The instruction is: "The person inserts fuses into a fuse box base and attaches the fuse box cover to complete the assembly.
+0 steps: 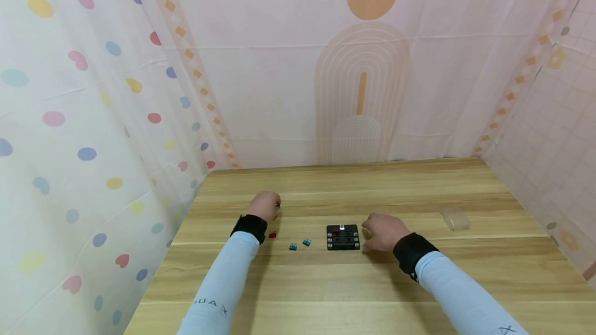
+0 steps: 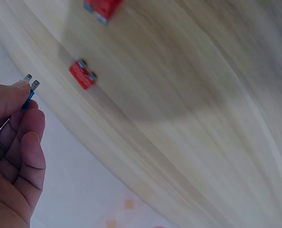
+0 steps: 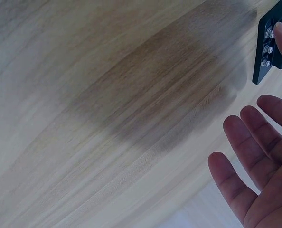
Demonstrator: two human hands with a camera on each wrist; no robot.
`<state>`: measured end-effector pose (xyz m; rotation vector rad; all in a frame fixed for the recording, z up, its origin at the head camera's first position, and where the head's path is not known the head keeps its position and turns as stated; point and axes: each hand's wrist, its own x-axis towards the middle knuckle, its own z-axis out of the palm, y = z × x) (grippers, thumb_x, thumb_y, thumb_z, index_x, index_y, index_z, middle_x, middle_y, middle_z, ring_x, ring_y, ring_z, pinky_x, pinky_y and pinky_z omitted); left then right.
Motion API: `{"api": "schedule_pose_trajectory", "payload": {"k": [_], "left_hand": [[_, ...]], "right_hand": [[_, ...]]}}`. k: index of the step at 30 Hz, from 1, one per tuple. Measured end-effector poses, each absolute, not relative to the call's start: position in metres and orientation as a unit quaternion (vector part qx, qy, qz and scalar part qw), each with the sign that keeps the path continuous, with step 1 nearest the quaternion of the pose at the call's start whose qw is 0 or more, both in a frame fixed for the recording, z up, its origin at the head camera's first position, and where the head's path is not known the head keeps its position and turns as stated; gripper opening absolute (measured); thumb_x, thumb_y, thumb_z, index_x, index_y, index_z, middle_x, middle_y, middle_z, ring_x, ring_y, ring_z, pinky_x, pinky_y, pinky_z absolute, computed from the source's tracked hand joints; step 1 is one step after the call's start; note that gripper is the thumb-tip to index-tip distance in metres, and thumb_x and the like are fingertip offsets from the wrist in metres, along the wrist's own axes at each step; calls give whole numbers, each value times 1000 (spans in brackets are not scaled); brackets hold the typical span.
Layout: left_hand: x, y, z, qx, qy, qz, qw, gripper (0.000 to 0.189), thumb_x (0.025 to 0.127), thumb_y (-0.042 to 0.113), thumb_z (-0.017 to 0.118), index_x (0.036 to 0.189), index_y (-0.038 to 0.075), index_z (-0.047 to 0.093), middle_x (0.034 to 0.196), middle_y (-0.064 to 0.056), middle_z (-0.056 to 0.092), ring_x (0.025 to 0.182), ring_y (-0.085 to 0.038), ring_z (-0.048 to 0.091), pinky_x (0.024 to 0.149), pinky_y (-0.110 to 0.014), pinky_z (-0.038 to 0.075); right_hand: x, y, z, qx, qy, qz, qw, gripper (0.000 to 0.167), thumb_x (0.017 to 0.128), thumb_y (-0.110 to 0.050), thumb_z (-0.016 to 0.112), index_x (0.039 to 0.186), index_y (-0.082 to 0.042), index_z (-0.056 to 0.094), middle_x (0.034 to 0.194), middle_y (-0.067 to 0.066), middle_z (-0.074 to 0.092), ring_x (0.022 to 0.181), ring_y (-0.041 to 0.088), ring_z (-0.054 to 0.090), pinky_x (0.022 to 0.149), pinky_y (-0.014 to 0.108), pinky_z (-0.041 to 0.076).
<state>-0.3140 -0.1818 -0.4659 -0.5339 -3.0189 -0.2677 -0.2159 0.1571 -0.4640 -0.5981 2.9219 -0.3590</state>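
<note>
Between thumb and fingertip, my left hand [image 1: 265, 205] pinches a blue blade fuse [image 2: 28, 100] with its two metal prongs pointing outward. Below that hand lie red blade fuses, one [image 2: 82, 74] in full view in the left wrist view and another [image 2: 102, 6] cut off at the top edge. My right hand [image 1: 384, 232] is at the right side of a black fuse block [image 1: 343, 246], fingers spread and relaxed. In the right wrist view the thumb overlaps the block's edge, beside a row of screw terminals. A red fuse [image 1: 337, 231] sits in the block's upper left.
Two blue fuses [image 1: 293, 246] [image 1: 307, 242] lie left of the block, with a red fuse [image 1: 272, 234] farther left. A clear plastic cover [image 1: 455, 218] rests at the right on the wooden table [image 1: 298, 293]. Patterned curtains [image 1: 270, 92] hang behind and beside the table.
</note>
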Motion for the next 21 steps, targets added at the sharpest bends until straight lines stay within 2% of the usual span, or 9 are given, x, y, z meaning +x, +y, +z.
{"api": "schedule_pose_trajectory", "payload": {"k": [8,15,21], "left_hand": [[-308,-167,-462,-195,-978,-71,35,10,85,2,76,95,3,77,92,-7,73,88,-22,68,79,-36,55],[-302,-155,-454,-220,-972,-73,37,9,87,1,74,95,3,77,91,-6,72,87,-22,67,79,-36,54],[-298,-144,-450,-250,-965,-66,43,7,87,1,73,86,7,76,85,-3,70,82,-18,65,76,-33,53]], "right_hand": [[-215,156,-463,-205,969,-117,71,56,77,-33,85,120,-1,69,115,14,65,102,31,64,87,47,52],[-215,153,-463,-206,969,-114,73,55,77,-32,85,119,-1,69,114,13,65,101,31,63,86,47,52],[-217,153,-465,-206,970,-111,73,56,76,-34,85,120,-3,69,115,12,65,103,31,63,87,46,52]]}}
